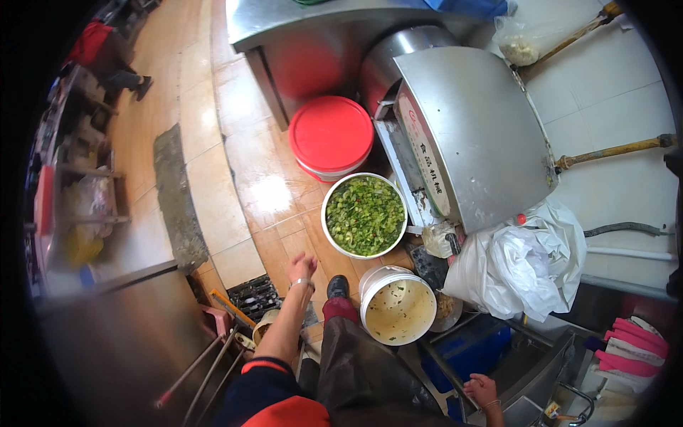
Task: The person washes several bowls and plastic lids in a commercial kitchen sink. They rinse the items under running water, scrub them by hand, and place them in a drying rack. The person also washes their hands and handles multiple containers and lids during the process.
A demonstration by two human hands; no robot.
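Well, greens point(365, 215): chopped wet-looking leaves and pale stems, filling a round white tub point(356, 255) nearly to its rim.
Tub: upright on the tiled floor point(267, 249), probably set low and level because so full a load could spill.
Pail point(400, 309): just nearer the person than the tub; smooth plastic, cream inside, flecked with green scraps.
Left hand point(303, 267): near the tub, on its left; fingers loosely curled, nothing visible in them.
Right hand point(482, 390): well apart from the tub, rightward and nearer the person; fingers half bent, seemingly empty; any contact, I cannot tell.
Bucket point(331, 134): just beyond the tub; flat glossy red lid, presumably keeping dirt out.
Machine point(491, 135): right of the tub; broad, dull sheet metal.
Sack point(519, 263): right of the tub, nearer the person; crumpled, white, slumped.
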